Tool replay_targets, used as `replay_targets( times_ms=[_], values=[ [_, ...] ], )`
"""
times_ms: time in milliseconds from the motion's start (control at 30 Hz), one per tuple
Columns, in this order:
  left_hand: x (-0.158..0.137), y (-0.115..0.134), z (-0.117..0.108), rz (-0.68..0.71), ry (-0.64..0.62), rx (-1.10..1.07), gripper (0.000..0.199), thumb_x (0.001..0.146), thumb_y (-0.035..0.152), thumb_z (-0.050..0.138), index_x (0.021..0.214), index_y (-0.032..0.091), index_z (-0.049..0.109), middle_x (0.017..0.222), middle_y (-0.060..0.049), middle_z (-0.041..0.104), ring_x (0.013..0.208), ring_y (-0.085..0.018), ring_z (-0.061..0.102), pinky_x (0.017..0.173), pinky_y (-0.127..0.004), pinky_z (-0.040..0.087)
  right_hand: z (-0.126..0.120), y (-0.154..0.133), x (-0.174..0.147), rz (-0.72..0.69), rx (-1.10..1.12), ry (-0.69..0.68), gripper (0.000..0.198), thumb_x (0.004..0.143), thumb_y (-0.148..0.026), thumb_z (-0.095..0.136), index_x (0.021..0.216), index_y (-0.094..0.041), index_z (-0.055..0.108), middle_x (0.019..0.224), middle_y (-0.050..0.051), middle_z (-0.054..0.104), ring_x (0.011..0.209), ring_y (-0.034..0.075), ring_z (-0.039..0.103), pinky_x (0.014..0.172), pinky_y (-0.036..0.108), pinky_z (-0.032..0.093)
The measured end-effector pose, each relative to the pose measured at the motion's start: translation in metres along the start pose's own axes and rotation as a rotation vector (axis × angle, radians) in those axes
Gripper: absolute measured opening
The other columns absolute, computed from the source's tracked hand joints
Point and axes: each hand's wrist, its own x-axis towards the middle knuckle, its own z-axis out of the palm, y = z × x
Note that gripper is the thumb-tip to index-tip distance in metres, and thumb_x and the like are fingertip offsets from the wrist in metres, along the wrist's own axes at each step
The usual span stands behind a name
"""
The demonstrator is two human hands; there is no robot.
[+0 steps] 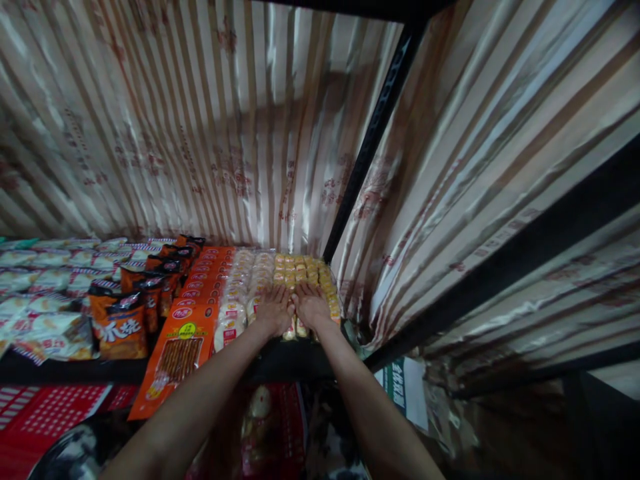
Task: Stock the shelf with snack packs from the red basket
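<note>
We see both arms reaching forward onto a black shelf packed with snack packets, close to its right end where a black upright post rises. The left hand and the right hand lie side by side, thumbs nearly touching, palms down on rows of small yellow-wrapped packets that run from the front edge to the back of the shelf. The fingers of both hands are spread flat and open, pressing on the packets rather than closing around any of them. Just left of the left hand we see a row of pale round packets, then orange boxes, the foremost overhanging the front edge. Further left stand dark orange bags and white packets. Striped shiny fabric hangs behind and to the right.
</note>
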Motion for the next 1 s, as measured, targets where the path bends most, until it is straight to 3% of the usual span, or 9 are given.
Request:
replay_targets(
  times_ms=[233, 367, 633, 800, 1000],
  values=[
    [0.003, -0.002, 0.01, 0.013, 0.106, -0.007, 0.056, 0.091, 0.037, 0.015, 0.139, 0.012, 0.03, 0.148, -0.009, 0.025, 0.138, -0.021, 0.016, 0.113, -0.046, 0.008, 0.008, 0.003, 0.003, -0.027, -0.014, 0.057, 0.049, 0.094, -0.034, 0.023, 0.135, -0.014, 0.04, 0.142, 0.008, 0.037, 0.135, 0.019, 0.023, 0.109, 0.037, 0.012],
    [0.002, -0.006, 0.014, 0.03, 0.066, -0.027, 0.057, 0.091, 0.037, 0.017, 0.138, 0.009, 0.031, 0.147, -0.011, 0.027, 0.138, -0.022, 0.015, 0.112, -0.049, 0.008, 0.01, 0.001, 0.006, -0.043, -0.026, 0.035, 0.049, 0.094, -0.035, 0.022, 0.133, -0.013, 0.043, 0.142, 0.009, 0.037, 0.135, 0.02, 0.023, 0.109, 0.037, 0.013],
    [-0.015, -0.007, 0.001, 0.048, 0.15, -0.03, 0.053, 0.092, 0.034, 0.019, 0.14, 0.012, 0.028, 0.148, -0.01, 0.023, 0.138, -0.021, 0.016, 0.112, -0.049, 0.014, -0.001, -0.008, 0.003, -0.086, 0.004, 0.165, 0.049, 0.094, -0.035, 0.024, 0.136, -0.016, 0.039, 0.144, 0.008, 0.033, 0.137, 0.019, 0.019, 0.111, 0.039, 0.013],
    [-0.047, 0.003, 0.01, 0.128, 0.295, -0.01, 0.052, 0.092, 0.034, 0.024, 0.139, 0.014, 0.029, 0.148, -0.01, 0.023, 0.138, -0.022, 0.015, 0.112, -0.049, 0.012, 0.003, -0.007, -0.026, -0.059, 0.129, 0.337, 0.051, 0.094, -0.031, 0.021, 0.137, -0.009, 0.037, 0.145, 0.01, 0.032, 0.138, 0.019, 0.016, 0.111, 0.039, 0.018],
    [-0.092, 0.022, 0.049, 0.309, 0.325, 0.025, 0.052, 0.091, 0.034, 0.027, 0.139, 0.014, 0.03, 0.147, -0.01, 0.027, 0.137, -0.024, 0.018, 0.111, -0.05, 0.016, 0.035, -0.004, -0.086, 0.013, 0.29, 0.456, 0.052, 0.093, -0.03, 0.019, 0.13, -0.006, 0.046, 0.143, 0.011, 0.035, 0.137, 0.017, 0.019, 0.111, 0.037, 0.024]
  ],
)
